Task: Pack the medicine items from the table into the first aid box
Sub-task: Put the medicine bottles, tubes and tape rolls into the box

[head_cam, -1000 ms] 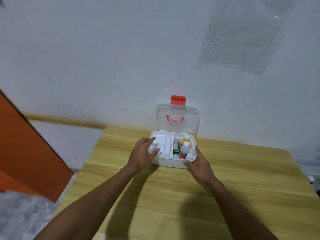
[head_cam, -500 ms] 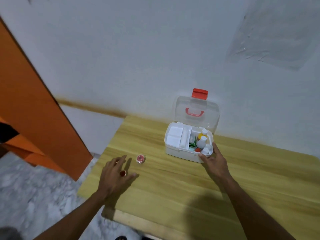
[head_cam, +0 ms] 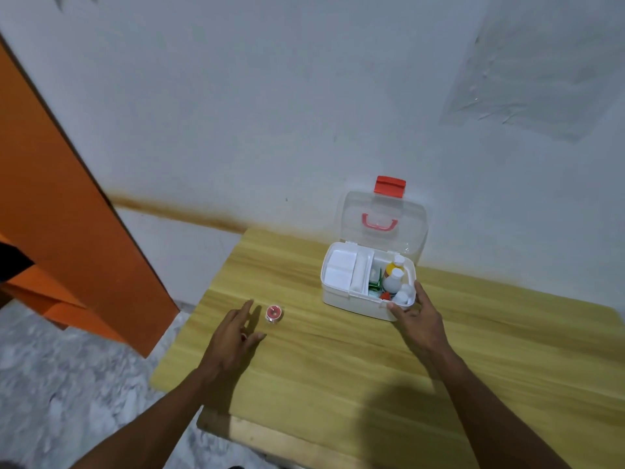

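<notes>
Having left the first aid box [head_cam: 351, 299], the left hand [head_cam: 233, 336] is hovering, grip spread, beside a small red-capped jar [head_cam: 273, 313] on the counter [head_cam: 338, 367], seemingly the next item; the right hand [head_cam: 417, 319] is steadying the box's corner, fingers spread against it.

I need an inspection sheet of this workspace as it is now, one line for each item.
Surface: wooden table, mostly bare.
Job's things: first aid box open, lid upright, bottles inside; small red-lidded jar on the table, outside the box.
Clutter: nothing seen.
Grippers: left hand open near the jar, something small and red under its fingers; right hand resting on the box's front right corner.
Cables: nothing seen.
Surroundings: white wall, orange panel left.
</notes>
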